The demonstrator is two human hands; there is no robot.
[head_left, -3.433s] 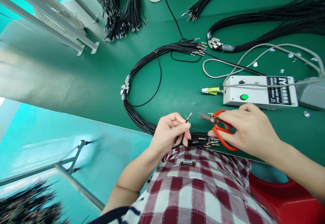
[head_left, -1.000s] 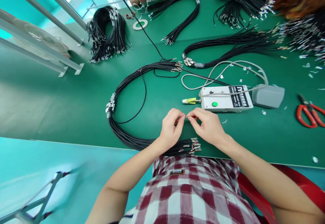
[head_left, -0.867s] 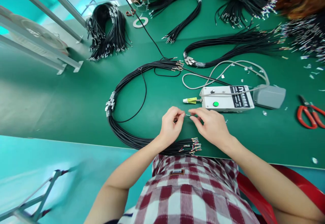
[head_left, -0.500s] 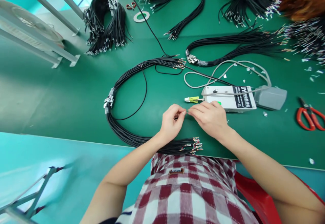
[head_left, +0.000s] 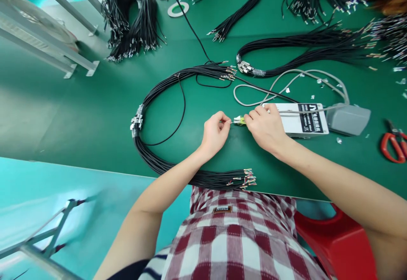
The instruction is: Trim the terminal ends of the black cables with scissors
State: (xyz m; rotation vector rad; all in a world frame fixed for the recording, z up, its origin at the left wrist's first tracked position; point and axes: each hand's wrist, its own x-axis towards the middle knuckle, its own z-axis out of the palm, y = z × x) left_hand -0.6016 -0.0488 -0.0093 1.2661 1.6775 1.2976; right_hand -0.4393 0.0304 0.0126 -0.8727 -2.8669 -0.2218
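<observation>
Right at mid-frame a thin wire end (head_left: pixel 231 122) is pinched between the thumb and forefinger of the left hand (head_left: pixel 213 134), its bare tip pointing right toward a yellow-green nozzle (head_left: pixel 239 120). The tip is too small to make out in detail, and whether it touches the nozzle cannot be told. The right hand (head_left: pixel 265 127) lies just right of the nozzle, its fingertips closed about the nozzle's near end and its palm covering the left end of a white box (head_left: pixel 305 119), so the box's controls are hidden.

Right of the box sits a smooth grey pedal (head_left: pixel 348 119), with a pale cable (head_left: pixel 254 102) looping above them. Red-handled scissors (head_left: pixel 392 144) lie at the right edge, partly cut off. A long bundle (head_left: pixel 152 157) of thin black wires curves from upper centre down to the lower centre, where its ends fan out in small coloured strands. More black bundles (head_left: pixel 133 21) lie at the top, some cropped. Everything rests on a smooth green table (head_left: pixel 79 115). A checked shirt (head_left: pixel 241 237) fills the bottom.
</observation>
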